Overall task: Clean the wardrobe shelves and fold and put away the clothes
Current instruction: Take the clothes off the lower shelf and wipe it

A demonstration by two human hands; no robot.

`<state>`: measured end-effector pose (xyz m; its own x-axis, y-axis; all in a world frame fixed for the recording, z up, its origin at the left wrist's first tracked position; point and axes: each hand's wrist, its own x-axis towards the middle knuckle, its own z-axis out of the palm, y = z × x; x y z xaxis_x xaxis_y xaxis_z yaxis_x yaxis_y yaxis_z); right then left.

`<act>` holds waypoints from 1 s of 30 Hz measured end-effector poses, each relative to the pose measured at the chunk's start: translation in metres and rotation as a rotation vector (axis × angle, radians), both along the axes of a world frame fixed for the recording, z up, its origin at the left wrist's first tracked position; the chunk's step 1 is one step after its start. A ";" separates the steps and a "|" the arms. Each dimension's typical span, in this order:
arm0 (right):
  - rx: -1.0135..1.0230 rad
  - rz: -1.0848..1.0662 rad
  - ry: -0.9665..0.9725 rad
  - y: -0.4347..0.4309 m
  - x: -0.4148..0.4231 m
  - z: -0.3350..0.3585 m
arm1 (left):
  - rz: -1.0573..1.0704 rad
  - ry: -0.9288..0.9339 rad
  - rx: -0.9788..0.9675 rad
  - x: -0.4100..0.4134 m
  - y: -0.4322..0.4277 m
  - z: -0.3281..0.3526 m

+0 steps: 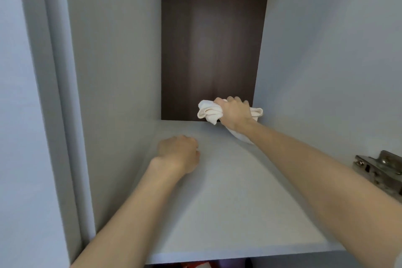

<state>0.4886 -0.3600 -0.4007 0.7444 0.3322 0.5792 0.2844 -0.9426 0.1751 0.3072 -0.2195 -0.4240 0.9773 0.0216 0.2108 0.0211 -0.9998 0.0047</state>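
Now | right hand [236, 114] fingers grip cloth [208, 113] at shelf [217, 202] rear | left hand [178, 154] fingers curled closed

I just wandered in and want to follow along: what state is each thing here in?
right hand: fingers curled round the cloth, far back over the shelf.
cloth: white, bunched up, gripped, by the dark back panel.
left hand: fingers curled, holding nothing, resting on the shelf.
shelf: pale grey, level.
hinge: metal, mounted on the right wall.
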 end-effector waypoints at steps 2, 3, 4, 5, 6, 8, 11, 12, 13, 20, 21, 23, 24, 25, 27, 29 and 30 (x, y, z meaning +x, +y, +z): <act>-0.003 -0.006 0.061 0.012 0.017 0.000 | 0.015 -0.020 0.010 0.002 0.004 -0.003; 0.023 -0.002 0.106 0.017 0.028 -0.001 | 0.026 -0.031 0.026 0.003 0.005 -0.004; 0.064 0.003 0.173 0.022 0.034 -0.001 | 0.035 -0.038 0.044 0.004 0.006 -0.005; 0.105 0.010 0.271 0.025 0.040 -0.003 | 0.045 -0.040 0.062 0.005 0.006 -0.007; 0.133 0.019 0.390 0.029 0.044 -0.004 | 0.054 -0.044 0.079 0.006 0.005 -0.009; 0.168 0.043 0.590 0.033 0.047 -0.007 | 0.063 -0.068 0.102 0.009 0.003 -0.012; 0.201 0.101 0.751 0.035 0.050 -0.005 | 0.072 -0.086 0.112 0.012 0.002 -0.017; 0.203 0.107 0.782 0.036 0.051 -0.003 | 0.074 -0.089 0.110 0.013 0.002 -0.017; 0.205 0.099 0.802 0.037 0.052 -0.003 | 0.076 -0.091 0.106 0.014 0.003 -0.017; 0.196 0.079 0.836 0.038 0.038 -0.008 | 0.074 -0.092 0.056 0.012 0.005 -0.017; 0.194 0.098 0.839 0.037 0.030 -0.008 | 0.068 -0.084 0.051 0.011 0.006 -0.017; 0.183 0.111 0.834 0.035 0.012 -0.006 | 0.061 -0.068 0.051 0.011 0.006 -0.017; 0.176 0.110 0.836 0.033 0.002 -0.005 | 0.064 -0.056 0.049 0.010 0.006 -0.016; 0.162 0.115 0.830 0.031 -0.007 -0.005 | 0.067 -0.042 0.042 0.009 0.006 -0.016; 0.142 0.134 0.828 0.027 -0.029 -0.003 | 0.071 -0.007 0.023 0.007 0.007 -0.014; 0.136 0.154 0.833 0.020 -0.048 -0.001 | 0.065 0.037 -0.001 0.005 0.008 -0.013; 0.134 0.149 0.830 0.017 -0.059 0.001 | 0.060 0.057 -0.010 0.004 0.008 -0.012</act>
<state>0.4301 -0.3430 -0.4001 0.8989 0.4281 -0.0934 0.3941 -0.8831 -0.2548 0.3113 -0.2111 -0.4360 0.9846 0.0824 0.1545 0.0816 -0.9966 0.0117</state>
